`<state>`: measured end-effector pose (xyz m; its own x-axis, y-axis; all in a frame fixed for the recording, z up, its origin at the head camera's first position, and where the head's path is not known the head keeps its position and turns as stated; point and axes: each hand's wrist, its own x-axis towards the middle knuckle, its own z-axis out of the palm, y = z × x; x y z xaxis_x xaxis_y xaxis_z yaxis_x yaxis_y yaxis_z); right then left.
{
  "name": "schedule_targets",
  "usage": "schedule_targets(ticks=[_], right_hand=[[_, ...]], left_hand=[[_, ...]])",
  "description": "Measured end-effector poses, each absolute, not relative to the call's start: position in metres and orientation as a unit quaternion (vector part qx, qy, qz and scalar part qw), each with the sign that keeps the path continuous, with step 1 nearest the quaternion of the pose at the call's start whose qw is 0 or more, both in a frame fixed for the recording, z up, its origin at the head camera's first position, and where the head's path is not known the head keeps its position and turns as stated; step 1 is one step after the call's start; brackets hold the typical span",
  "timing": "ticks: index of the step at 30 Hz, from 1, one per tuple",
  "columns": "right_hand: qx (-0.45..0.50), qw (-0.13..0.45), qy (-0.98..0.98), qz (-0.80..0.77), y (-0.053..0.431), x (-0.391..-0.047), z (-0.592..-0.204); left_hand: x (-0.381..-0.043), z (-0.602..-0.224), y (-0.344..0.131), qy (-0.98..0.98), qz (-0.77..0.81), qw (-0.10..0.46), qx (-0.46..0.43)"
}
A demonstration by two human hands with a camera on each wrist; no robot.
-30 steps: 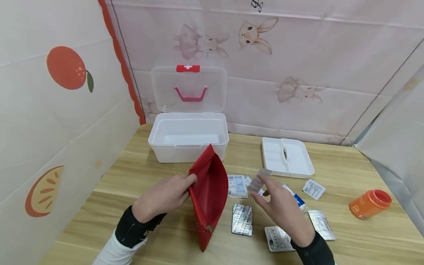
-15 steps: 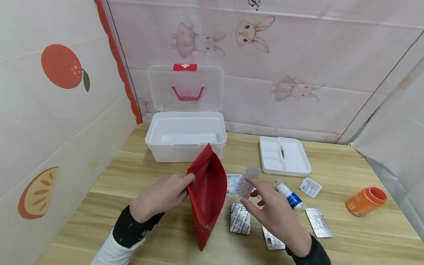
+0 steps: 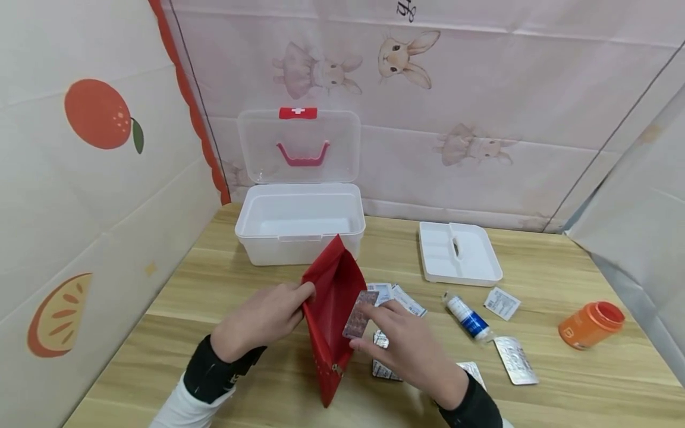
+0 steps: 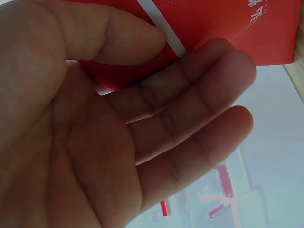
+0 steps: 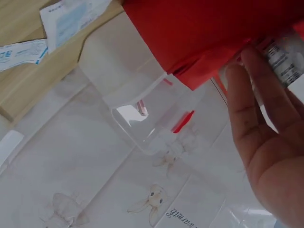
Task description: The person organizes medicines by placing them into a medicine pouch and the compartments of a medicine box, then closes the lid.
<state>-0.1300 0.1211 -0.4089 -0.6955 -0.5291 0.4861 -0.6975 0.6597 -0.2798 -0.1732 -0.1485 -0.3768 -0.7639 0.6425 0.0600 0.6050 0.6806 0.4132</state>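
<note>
A red zip pouch [image 3: 321,356] stands on edge in the head view with its mouth spread apart. My left hand [image 3: 262,321] pinches the pouch's left rim between thumb and fingers; the left wrist view shows the thumb along the pouch's [image 4: 266,28] red fabric and white strip. Between the thumb and fingertips of my right hand [image 3: 409,348] is a see-through blister pack [image 3: 357,315], tilted at the pouch's right rim. In the right wrist view the blister pack [image 5: 285,59] is partly hidden by my fingers. A silver blister pack [image 3: 384,370] lies partly covered below that hand.
Behind the pouch stands a white first-aid box [image 3: 299,252], lid raised. A white divided tray [image 3: 462,255] lies at the back right. Around my right hand are a blue-white tube [image 3: 468,318], paper sachets [image 3: 502,303] and a foil blister pack [image 3: 515,359]. An orange bottle [image 3: 588,326] lies far right.
My right hand has moved left with the see-through blister pack, from above the sachets to the pouch's mouth. The left hand keeps its grip on the pouch.
</note>
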Motion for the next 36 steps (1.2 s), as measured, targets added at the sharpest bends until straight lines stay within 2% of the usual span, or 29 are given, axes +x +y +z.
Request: schedule_targets(ticks=[23,31,36], right_hand=[[0.349,0.12,-0.908,0.197,0.113,-0.14,-0.414],[0.362,0.121,-0.9,0.21,0.102,-0.151,-0.407],[0.378,0.112,-0.904,0.166,0.089,-0.16,-0.398]], left_hand=[[-0.174,-0.376,-0.149,0.915,0.204,0.039,0.345],[-0.174,-0.374,-0.15,0.917,0.203,0.042,0.34],[-0.173,-0.373,-0.152,0.917,0.205,0.043,0.339]])
